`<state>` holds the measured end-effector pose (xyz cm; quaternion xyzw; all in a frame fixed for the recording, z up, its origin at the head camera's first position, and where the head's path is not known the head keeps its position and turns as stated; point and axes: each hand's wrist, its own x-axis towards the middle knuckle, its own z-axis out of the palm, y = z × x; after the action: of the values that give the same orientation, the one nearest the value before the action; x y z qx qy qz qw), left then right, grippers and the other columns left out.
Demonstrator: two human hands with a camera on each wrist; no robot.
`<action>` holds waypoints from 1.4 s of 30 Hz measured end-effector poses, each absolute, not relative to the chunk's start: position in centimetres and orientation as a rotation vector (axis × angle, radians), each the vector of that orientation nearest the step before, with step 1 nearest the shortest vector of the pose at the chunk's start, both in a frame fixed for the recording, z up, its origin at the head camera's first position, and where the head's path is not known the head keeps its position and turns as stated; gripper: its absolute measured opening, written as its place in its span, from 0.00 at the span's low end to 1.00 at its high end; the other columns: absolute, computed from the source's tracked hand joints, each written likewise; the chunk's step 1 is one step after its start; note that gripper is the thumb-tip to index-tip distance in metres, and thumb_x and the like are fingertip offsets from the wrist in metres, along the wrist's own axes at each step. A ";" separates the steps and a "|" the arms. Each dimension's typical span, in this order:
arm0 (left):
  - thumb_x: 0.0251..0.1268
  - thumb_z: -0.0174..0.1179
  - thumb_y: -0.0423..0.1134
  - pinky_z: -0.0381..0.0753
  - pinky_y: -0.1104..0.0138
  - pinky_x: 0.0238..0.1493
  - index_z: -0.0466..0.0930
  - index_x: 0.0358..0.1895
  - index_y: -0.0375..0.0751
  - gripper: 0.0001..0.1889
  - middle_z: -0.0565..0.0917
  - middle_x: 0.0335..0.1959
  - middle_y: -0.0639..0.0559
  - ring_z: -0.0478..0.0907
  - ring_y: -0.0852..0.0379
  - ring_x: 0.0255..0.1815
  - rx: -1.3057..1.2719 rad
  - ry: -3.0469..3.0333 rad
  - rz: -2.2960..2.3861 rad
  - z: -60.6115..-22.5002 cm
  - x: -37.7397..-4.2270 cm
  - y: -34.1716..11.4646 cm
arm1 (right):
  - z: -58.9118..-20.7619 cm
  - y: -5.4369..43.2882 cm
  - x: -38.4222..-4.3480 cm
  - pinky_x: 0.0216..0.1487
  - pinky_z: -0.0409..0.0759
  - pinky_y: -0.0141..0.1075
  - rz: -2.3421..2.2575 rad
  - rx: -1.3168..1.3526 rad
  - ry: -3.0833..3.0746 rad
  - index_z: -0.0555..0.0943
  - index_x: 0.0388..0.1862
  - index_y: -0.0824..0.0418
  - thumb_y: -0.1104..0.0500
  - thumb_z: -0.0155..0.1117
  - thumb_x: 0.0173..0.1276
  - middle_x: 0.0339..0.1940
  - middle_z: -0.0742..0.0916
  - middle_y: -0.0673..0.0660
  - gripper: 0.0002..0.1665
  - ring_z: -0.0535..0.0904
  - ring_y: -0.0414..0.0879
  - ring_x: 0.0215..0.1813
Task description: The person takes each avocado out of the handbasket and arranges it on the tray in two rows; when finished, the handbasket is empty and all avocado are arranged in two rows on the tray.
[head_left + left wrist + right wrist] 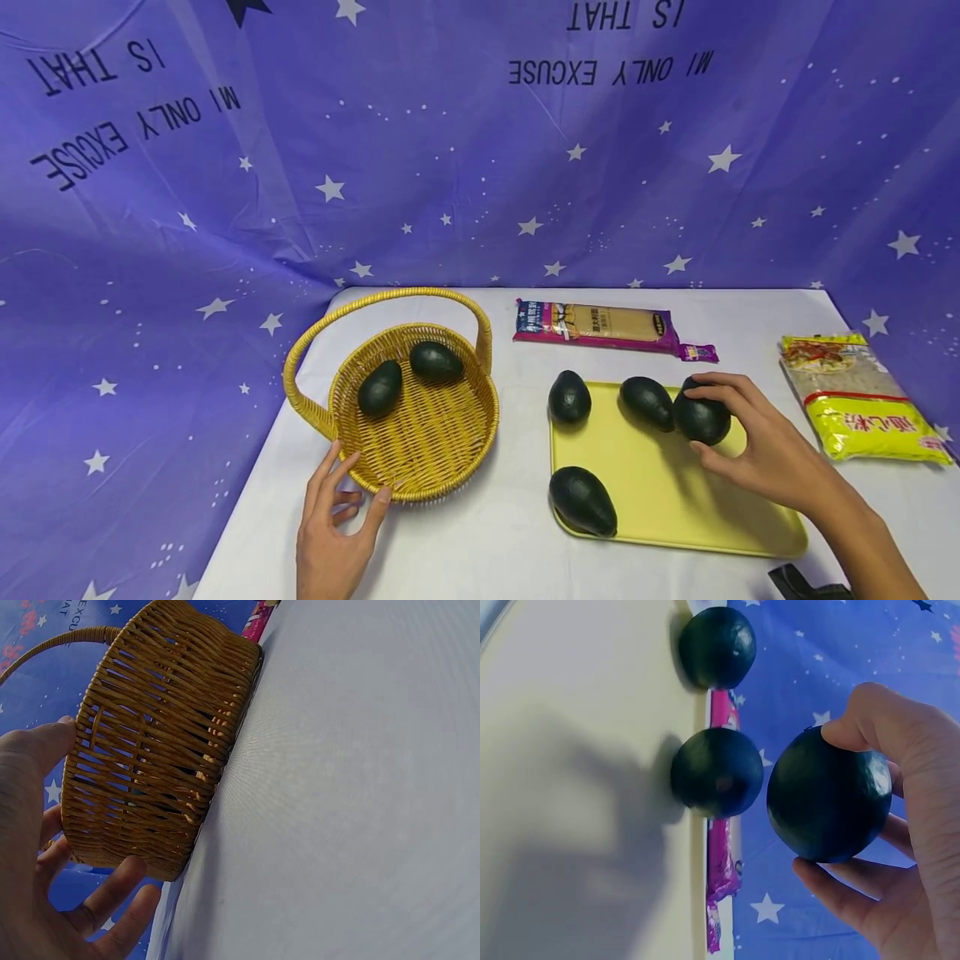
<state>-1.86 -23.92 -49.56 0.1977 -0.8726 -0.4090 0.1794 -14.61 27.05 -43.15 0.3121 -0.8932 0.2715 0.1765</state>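
Note:
My right hand (pixel 757 442) grips a dark green avocado (pixel 701 417) between thumb and fingers. In the right wrist view that avocado (pixel 829 796) is held apart from the tray surface. Another avocado (pixel 647 403) lies on the yellow tray (pixel 675 500) just left of it. Two more avocados, one at the back left corner (pixel 570 398) and one at the front left (pixel 583 501), are on the tray too. At the near left rim of the wicker basket (pixel 427 433), my left hand (pixel 335 521) touches with spread fingers. Inside the basket rest two avocados (pixel 380 389).
A purple pasta packet (pixel 600 325) lies behind the tray. To the tray's right is a yellow food bag (pixel 862 400). The basket's tall handle (pixel 390 293) arches over its far side. Some black object (pixel 806 583) shows at the front right edge.

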 end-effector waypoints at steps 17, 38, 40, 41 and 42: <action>0.67 0.78 0.49 0.82 0.77 0.46 0.79 0.73 0.54 0.33 0.65 0.83 0.65 0.80 0.62 0.45 0.552 -2.461 -1.159 -49.6 -1.7 -23.8 | -45.7 29.7 -15.4 0.66 0.59 0.10 0.734 0.852 -2.530 0.84 0.59 0.59 0.67 0.90 0.37 0.66 0.81 0.60 0.44 0.67 0.30 0.71; 0.67 0.79 0.46 0.85 0.70 0.46 0.79 0.73 0.54 0.32 0.66 0.83 0.64 0.81 0.61 0.42 0.518 -2.446 -1.157 -49.7 -1.9 -23.8 | -47.6 33.0 -17.3 0.63 0.57 0.08 0.709 0.872 -2.573 0.82 0.60 0.61 0.69 0.91 0.36 0.64 0.80 0.62 0.47 0.66 0.28 0.68; 0.67 0.79 0.46 0.85 0.70 0.46 0.80 0.73 0.54 0.32 0.66 0.82 0.64 0.81 0.61 0.42 0.517 -2.443 -1.157 -49.7 -1.9 -23.9 | -47.7 33.2 -17.5 0.63 0.56 0.08 0.697 0.867 -2.582 0.82 0.61 0.60 0.69 0.91 0.37 0.63 0.81 0.62 0.47 0.66 0.29 0.68; 0.67 0.79 0.46 0.85 0.70 0.46 0.80 0.73 0.54 0.32 0.66 0.82 0.64 0.81 0.61 0.42 0.518 -2.443 -1.155 -49.7 -1.9 -23.9 | -47.7 33.3 -17.5 0.63 0.56 0.08 0.693 0.863 -2.588 0.82 0.61 0.60 0.69 0.91 0.37 0.63 0.81 0.62 0.47 0.67 0.30 0.67; 0.67 0.79 0.46 0.85 0.70 0.45 0.80 0.73 0.54 0.32 0.66 0.82 0.65 0.80 0.61 0.42 0.519 -2.443 -1.154 -49.8 -1.9 -23.9 | -47.8 33.4 -17.6 0.63 0.56 0.08 0.692 0.858 -2.594 0.82 0.61 0.60 0.69 0.91 0.38 0.63 0.81 0.62 0.46 0.67 0.31 0.67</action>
<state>-1.93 -23.88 -49.77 0.1851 -0.8710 -0.4116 0.1941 -17.58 33.40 -47.77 0.3005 -0.9083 0.2424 0.1610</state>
